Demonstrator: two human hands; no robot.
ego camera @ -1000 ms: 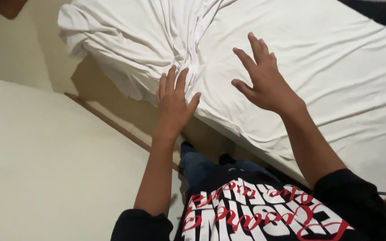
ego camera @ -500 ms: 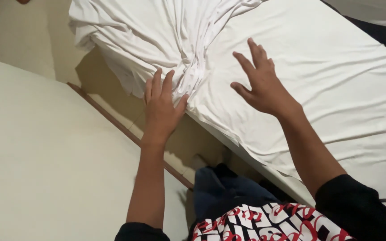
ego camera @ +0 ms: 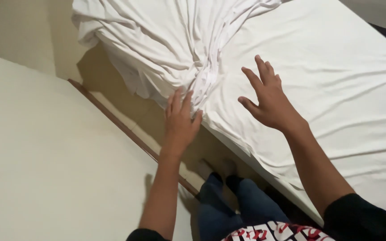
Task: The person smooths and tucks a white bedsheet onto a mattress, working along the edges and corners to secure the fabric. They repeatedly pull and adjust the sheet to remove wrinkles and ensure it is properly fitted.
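A white sheet point(ego camera: 166, 40) lies bunched and creased over the near corner of a bed point(ego camera: 336, 89), hanging down toward the floor. My left hand point(ego camera: 180, 121) reaches to the bunched edge of the sheet, fingers straight and together, touching the folds at the mattress corner. My right hand point(ego camera: 266, 98) hovers just over the flat part of the sheet, fingers spread, holding nothing.
A cream wall point(ego camera: 45, 156) with a brown skirting strip point(ego camera: 126, 129) runs along the left, leaving a narrow strip of tan floor point(ego camera: 112, 85) between it and the bed. My legs in blue jeans point(ego camera: 228, 201) stand in that gap.
Both hands stay at the bed corner. The left hand has shifted slightly along the bunched sheet edge; the view has tilted down a little.
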